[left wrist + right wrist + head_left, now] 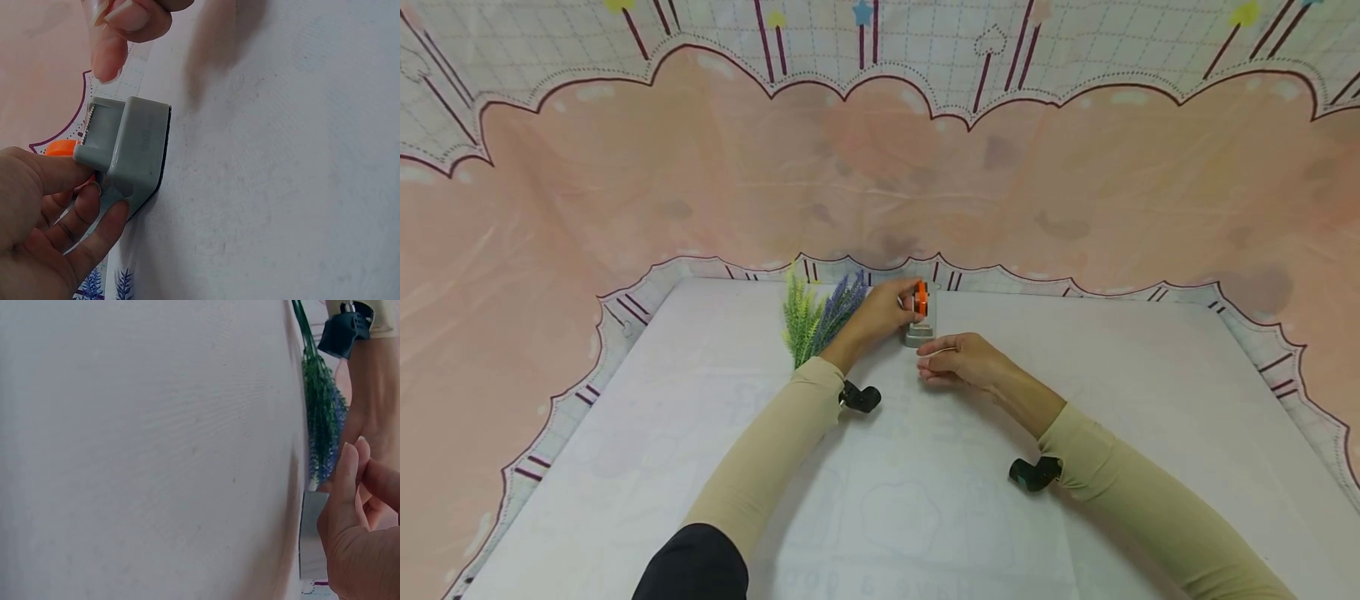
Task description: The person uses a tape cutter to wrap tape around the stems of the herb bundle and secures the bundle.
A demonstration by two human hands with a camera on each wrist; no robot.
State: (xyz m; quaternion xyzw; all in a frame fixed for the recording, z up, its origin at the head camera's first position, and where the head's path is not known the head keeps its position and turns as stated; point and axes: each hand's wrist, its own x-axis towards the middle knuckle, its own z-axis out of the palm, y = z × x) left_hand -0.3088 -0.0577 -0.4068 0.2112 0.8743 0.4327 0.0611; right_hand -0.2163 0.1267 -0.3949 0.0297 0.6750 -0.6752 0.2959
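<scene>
Near the far edge of the table, my left hand (878, 315) grips a grey tape dispenser (919, 337) around its orange hub (921, 298). In the left wrist view the dispenser (140, 140) has its toothed cutting edge facing up, with thumb and fingers at its side. My right hand (968, 360) is just in front and to the right, thumb and fingertips pinched together. A thin pale line between them looks like a strip of clear tape (937, 352). In the right wrist view the right hand (359, 544) partly hides the dispenser (312, 550).
Artificial flower sprigs, green (803, 321) and purple (842, 304), lie beside my left wrist. The white table (880, 500) ends at a scalloped printed border, with a pinkish patterned cloth (880, 192) behind it. Black cameras (1033, 475) are strapped at both wrists.
</scene>
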